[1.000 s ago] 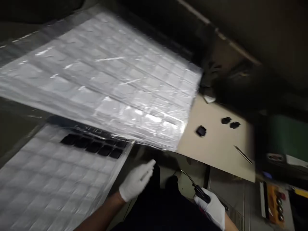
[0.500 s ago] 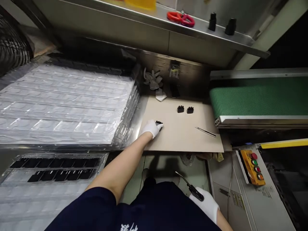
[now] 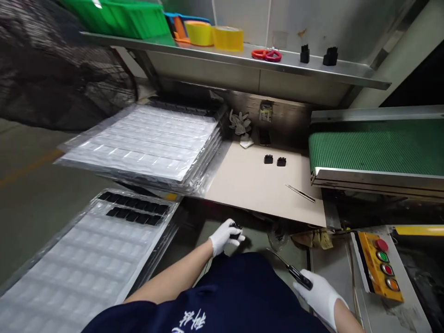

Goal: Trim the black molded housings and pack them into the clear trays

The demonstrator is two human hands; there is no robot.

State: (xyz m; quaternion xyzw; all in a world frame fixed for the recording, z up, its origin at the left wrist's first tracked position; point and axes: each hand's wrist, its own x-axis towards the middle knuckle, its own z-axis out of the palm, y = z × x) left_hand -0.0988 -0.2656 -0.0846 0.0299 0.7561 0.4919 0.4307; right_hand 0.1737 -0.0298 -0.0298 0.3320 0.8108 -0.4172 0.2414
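My left hand (image 3: pixel 224 237), in a white glove, is closed around a small black plastic part (image 3: pixel 236 230) in front of the bench edge. My right hand (image 3: pixel 317 291), also gloved in white, grips the dark handle of a slim tool (image 3: pixel 300 276) with a thin metal shaft pointing up and left; its exact kind is not clear. Two similar black parts (image 3: pixel 268 159) stand on the beige board (image 3: pixel 249 180). Tweezers (image 3: pixel 300 193) lie toward the board's right side.
Stacked clear trays (image 3: pixel 145 143) stand left of the board. A lower tray (image 3: pixel 104 249) holds rows of black pieces. A green conveyor belt (image 3: pixel 378 143) and a yellow button box (image 3: pixel 381 266) are at right. Scissors (image 3: pixel 266 55) and tape rolls (image 3: pixel 227 38) sit on the shelf.
My left hand has drawn back from the board toward my body with the black part. The view has shifted, showing more of the shelf and lower tray. The right hand still holds the tool.
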